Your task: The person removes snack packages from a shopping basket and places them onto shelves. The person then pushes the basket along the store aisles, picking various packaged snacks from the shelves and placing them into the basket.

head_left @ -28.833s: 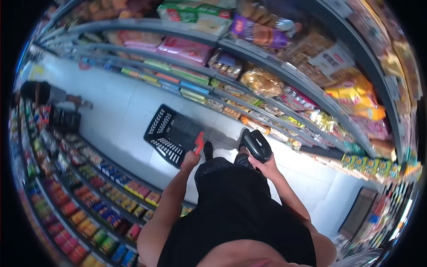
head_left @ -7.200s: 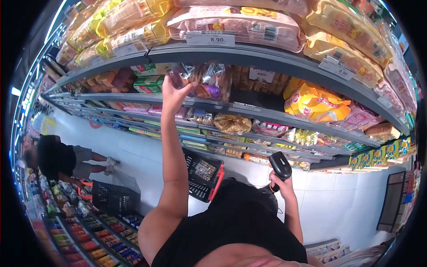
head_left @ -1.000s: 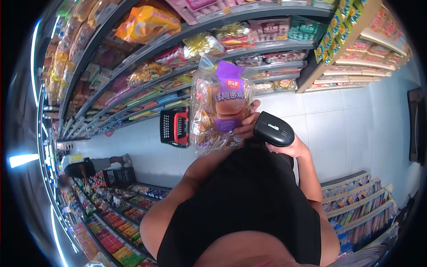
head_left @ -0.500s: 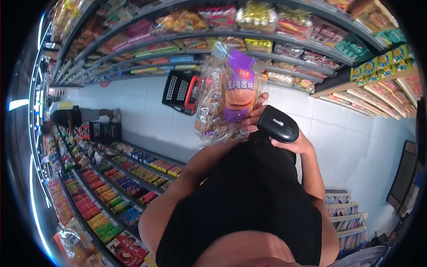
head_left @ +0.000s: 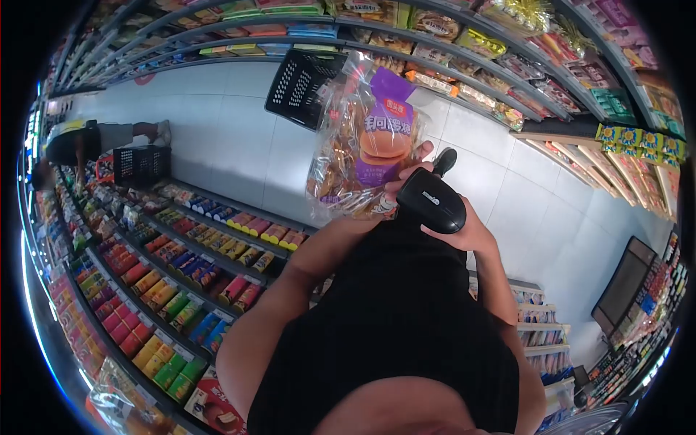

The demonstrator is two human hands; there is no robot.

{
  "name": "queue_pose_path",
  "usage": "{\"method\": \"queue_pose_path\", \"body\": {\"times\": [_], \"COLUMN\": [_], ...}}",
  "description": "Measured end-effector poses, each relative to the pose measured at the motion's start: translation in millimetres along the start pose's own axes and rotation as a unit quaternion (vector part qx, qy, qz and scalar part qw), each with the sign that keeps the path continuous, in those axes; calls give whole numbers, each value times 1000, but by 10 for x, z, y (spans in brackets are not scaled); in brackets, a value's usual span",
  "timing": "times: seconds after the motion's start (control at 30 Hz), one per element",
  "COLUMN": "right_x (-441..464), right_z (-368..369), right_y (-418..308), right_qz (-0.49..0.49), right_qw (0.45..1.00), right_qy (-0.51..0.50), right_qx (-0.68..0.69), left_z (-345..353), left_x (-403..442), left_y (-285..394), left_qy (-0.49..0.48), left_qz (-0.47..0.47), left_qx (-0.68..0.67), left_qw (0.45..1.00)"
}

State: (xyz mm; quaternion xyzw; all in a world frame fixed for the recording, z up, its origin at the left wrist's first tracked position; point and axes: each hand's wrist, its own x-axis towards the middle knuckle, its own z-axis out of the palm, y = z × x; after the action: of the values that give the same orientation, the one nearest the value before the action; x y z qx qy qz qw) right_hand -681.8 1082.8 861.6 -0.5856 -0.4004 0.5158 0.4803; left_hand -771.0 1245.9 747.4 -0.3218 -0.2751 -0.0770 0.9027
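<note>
A clear bag of packaged buns (head_left: 362, 145) with a purple label picturing a bun hangs in front of me. My left hand (head_left: 371, 223) holds it near its lower end, mostly hidden by the crinkled plastic. Closed around a black handheld scanner (head_left: 433, 203) is my right hand (head_left: 475, 228), just right of the bag's lower corner. Fingertips show between the bag and the scanner; whose hand they belong to is hard to make out.
A black shopping basket (head_left: 301, 87) stands on the tiled floor (head_left: 225, 130) behind the bag. Snack shelves (head_left: 362, 29) run along the top, with more shelves (head_left: 181, 283) at lower left. Another person (head_left: 83, 145) bends beside a second basket (head_left: 141, 165).
The view has shifted, so shelves and basket sit higher in the picture. The bag and scanner appear slightly further left and up. Both hands keep their holds.
</note>
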Motion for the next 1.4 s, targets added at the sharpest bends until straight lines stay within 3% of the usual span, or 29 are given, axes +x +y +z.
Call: {"method": "queue_pose_path", "body": {"times": [0.13, 0.2, 0.37, 0.47, 0.57, 0.7, 0.8, 1.07, 1.3, 1.4], "right_x": [-11, -86, 169, 328, 478, 650, 737, 783, 832, 856], "right_z": [315, 426, 567, 594, 637, 633, 611, 421, -98, -441], "right_y": [-47, 230, 19, -90, -200, -270, -331, -359, -334, -292], "right_qz": [22, 57, 109, 106, 42, 51, 46, 38, 30, 18], "right_qw": [998, 994, 985, 988, 994, 994, 995, 994, 988, 989], "right_qy": [50, 83, 37, 12, -12, -35, -48, -21, -4, 5], "right_qx": [-16, 49, 127, 112, 100, 89, 80, 105, 152, 144], "left_z": [254, 414, 724, 875, 974, 1080, 1198, 1039, 858, 851], "left_x": [-60, -35, -184, -306, -383, -434, -481, -234, 358, 702], "left_y": [120, 106, 182, 198, 256, 274, 266, 464, 644, 676], "left_qy": [-22, -54, -85, -82, -101, -132, -97, -79, -52, 10], "left_qz": [-15, -12, -4, 15, 17, 41, 76, 44, 13, 30], "left_qx": [-16, 11, 68, 96, 88, 128, 135, 104, 114, 104], "left_qw": [1000, 998, 994, 992, 991, 982, 983, 990, 992, 994]}}
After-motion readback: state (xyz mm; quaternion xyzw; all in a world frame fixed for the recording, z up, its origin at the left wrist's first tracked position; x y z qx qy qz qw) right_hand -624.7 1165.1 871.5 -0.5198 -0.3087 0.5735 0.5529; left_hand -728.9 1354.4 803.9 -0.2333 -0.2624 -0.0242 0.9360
